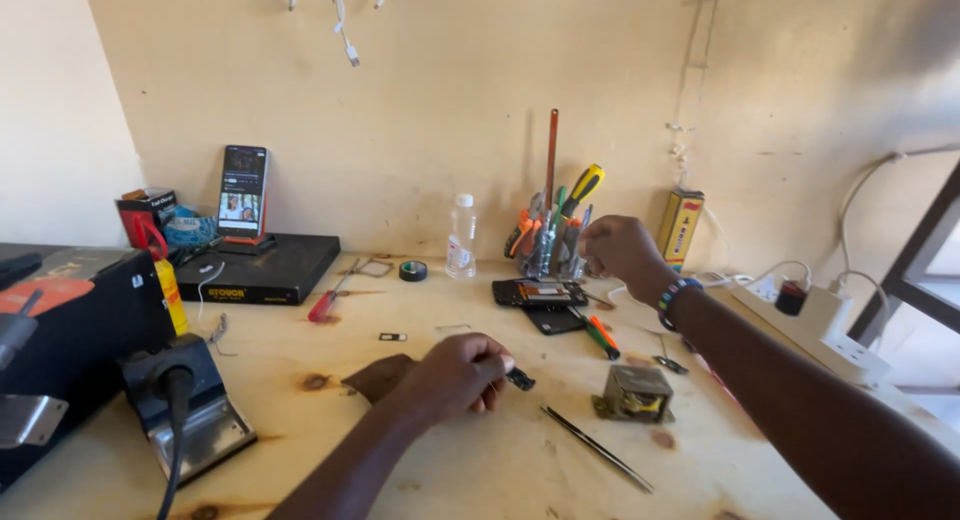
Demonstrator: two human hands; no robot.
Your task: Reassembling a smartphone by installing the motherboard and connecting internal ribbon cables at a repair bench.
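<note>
My left hand [455,375] rests over the wooden table [480,460] and pinches a small black part [520,380] between its fingertips. My right hand [622,250], with a beaded band on the wrist, reaches to the back of the table and touches the cluster of upright tools [553,230] with screwdrivers and pliers. Just in front of that hand an opened black phone [538,293] lies flat, with a dark cover [556,320] beside it. A brown pad [378,377] lies partly under my left hand.
Tweezers [597,447], a small metal transformer [634,393], an orange-and-green screwdriver [602,337], a red screwdriver [326,304], a tape roll [412,271] and a clear bottle [461,236] lie about. A phone on a stand [243,192], black boxes and a soldering stand [185,405] sit left; a power strip [820,325] sits right.
</note>
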